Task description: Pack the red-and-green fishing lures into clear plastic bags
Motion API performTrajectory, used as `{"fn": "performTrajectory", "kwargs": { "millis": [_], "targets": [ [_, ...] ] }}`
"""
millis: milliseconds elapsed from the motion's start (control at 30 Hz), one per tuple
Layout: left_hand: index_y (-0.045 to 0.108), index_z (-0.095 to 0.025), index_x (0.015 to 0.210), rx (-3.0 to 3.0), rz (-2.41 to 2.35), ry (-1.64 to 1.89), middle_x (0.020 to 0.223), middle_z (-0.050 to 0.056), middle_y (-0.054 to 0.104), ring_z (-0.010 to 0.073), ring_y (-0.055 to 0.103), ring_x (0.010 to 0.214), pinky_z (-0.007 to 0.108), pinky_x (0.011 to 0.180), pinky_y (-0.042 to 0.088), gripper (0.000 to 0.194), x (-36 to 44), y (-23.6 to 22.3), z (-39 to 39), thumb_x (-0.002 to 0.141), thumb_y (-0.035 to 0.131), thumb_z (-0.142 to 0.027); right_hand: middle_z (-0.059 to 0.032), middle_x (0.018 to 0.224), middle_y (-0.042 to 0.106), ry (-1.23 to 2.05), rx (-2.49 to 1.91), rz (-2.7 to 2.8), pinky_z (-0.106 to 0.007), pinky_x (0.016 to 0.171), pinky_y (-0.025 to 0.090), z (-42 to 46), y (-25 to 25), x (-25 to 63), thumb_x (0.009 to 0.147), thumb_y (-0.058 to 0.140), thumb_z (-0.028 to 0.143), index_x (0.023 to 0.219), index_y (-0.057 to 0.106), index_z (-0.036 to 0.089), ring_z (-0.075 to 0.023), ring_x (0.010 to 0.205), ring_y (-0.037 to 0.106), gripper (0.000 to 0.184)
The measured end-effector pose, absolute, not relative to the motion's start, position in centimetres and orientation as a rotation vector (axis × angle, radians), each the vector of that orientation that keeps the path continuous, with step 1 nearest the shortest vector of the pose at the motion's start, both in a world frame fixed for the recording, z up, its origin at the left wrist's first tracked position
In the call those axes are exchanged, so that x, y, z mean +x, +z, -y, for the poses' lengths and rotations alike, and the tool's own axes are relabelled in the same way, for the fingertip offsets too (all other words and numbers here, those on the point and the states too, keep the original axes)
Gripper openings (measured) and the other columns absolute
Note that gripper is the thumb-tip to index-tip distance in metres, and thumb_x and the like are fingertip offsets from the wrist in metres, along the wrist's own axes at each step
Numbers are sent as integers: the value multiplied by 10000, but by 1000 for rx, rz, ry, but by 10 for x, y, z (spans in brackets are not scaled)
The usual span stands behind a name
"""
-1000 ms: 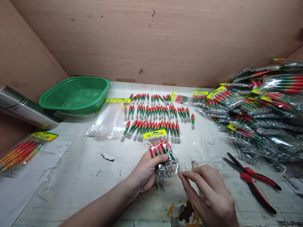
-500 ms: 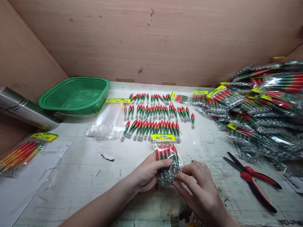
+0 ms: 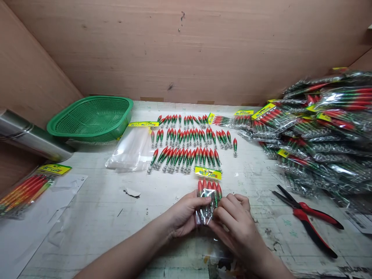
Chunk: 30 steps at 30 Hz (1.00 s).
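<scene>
A clear plastic bag of fishing lures [image 3: 208, 190], with a yellow "BCT LURE" header, is held over the front of the table. Several red-and-green lures lie side by side inside it, red ends toward the header. My left hand [image 3: 186, 213] grips the bag from the left, thumb across its front. On the right edge, the curled fingers of my right hand [image 3: 236, 221] press against the plastic; their tips are partly hidden. Just beyond the bag, loose lures [image 3: 186, 137] lie in three rows. Flat clear bags [image 3: 130, 147] with yellow headers are stacked left of the rows.
A large pile of filled lure bags [image 3: 316, 131] stands at the right. Red-and-black pliers [image 3: 308, 219] lie open nearer me. At the left are a green basket [image 3: 90, 118], a metal cylinder [image 3: 31, 135] and a bag of orange lures [image 3: 26, 190] on white paper.
The bag's header has shifted right and slightly toward me, and the bag is now tilted. My right hand has moved up a little along its right edge.
</scene>
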<state>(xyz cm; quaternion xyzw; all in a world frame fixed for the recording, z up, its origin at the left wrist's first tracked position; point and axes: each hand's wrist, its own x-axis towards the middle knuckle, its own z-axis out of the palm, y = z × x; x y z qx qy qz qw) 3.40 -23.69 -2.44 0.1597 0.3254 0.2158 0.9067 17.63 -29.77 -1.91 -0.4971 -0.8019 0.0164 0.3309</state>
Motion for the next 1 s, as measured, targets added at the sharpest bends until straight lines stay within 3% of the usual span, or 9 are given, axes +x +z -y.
{"fn": "performTrajectory", "kwargs": {
  "millis": [200,333,467,600,833,1000],
  "targets": [
    [643,-109,954,391,-719,357,779,75,665,152,620,682,316,701,499,231,32,-20,255,778,611,-256,1,660,475,-15,-1231,2248,-333,752,269,294,-41,184,916,417,142,705,488,171,-150,685,380,224],
    [659,-108,850,478,-858,320,818,89,676,165,642,783,281,729,484,196,15,-16,266,745,672,-273,11,632,478,-64,-1198,2313,-338,762,292,289,-36,187,928,418,162,652,459,178,-147,672,398,280],
    [672,-108,880,456,-867,356,813,85,673,137,627,732,282,740,486,182,3,-20,272,739,678,-223,-4,754,547,372,-1250,2325,-278,683,381,296,-19,186,894,513,224,753,507,185,-146,723,493,146],
    [671,-97,820,407,-823,393,731,53,634,99,582,630,250,689,464,160,2,-24,274,719,706,-217,-22,825,575,867,-1287,2114,-208,616,453,312,-17,171,882,481,113,859,558,182,-119,728,567,106],
    [650,-95,759,419,-853,427,661,23,579,67,516,559,193,575,398,156,8,-23,278,699,712,-225,-5,783,545,800,-1501,1984,-230,574,450,321,-43,144,777,570,62,721,502,180,-126,660,554,147],
    [625,-97,767,453,-912,408,643,26,601,72,556,548,210,624,446,111,8,-20,278,738,660,-198,-24,835,563,1045,-1368,1982,-245,639,454,321,-24,152,840,481,81,774,489,186,-135,737,546,125]
  ]
}}
